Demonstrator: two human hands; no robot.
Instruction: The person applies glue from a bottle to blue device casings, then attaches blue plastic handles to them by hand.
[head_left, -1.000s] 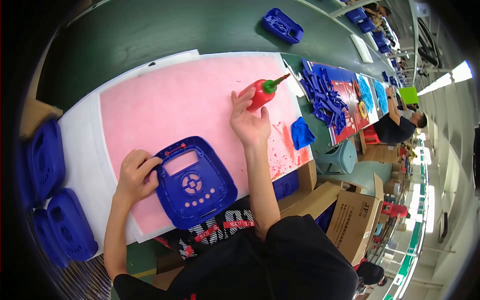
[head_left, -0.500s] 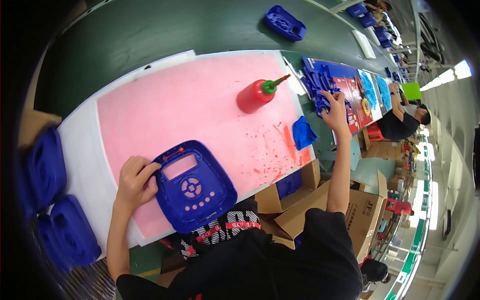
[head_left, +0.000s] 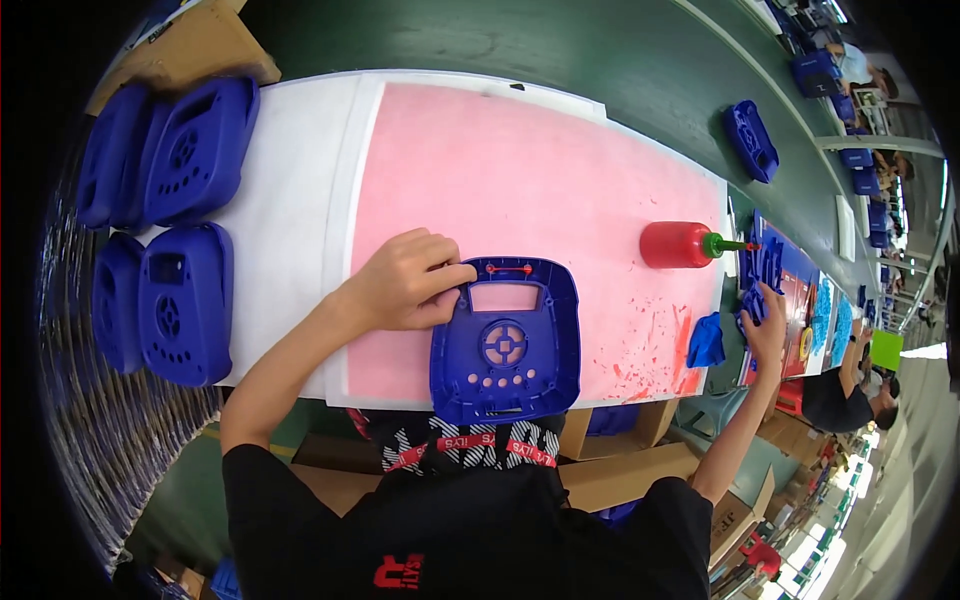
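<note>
My left hand [head_left: 412, 282] grips the upper left corner of a blue plastic housing [head_left: 460, 375], thumb and fingers closed on its rim. The housing lies open side up at the near edge of the pink sheet, with a rectangular window, a round button cutout and a row of small holes. A thin red piece [head_left: 509, 269] sits along its top. My right hand [head_left: 766, 328] is at a pile of small blue plastic parts [head_left: 765, 262], with thumb and forefinger around one of them; its exact shape is hidden. Nearby lies a crumpled blue cloth [head_left: 706, 341].
A red bottle with a green nozzle [head_left: 676, 245] lies on the red-smeared pink sheet [head_left: 480, 160]. Blue housings [head_left: 188, 310] stand in stacks at left. Another sits on the green belt [head_left: 750, 142]. Cardboard boxes [head_left: 632, 470] are below the table edge; co-workers [head_left: 840, 400] sit at far right.
The view has swung, so the table and bottle appear shifted right and the stacked housings show more fully. My left hand still holds the housing; my right hand stays at the small blue parts.
</note>
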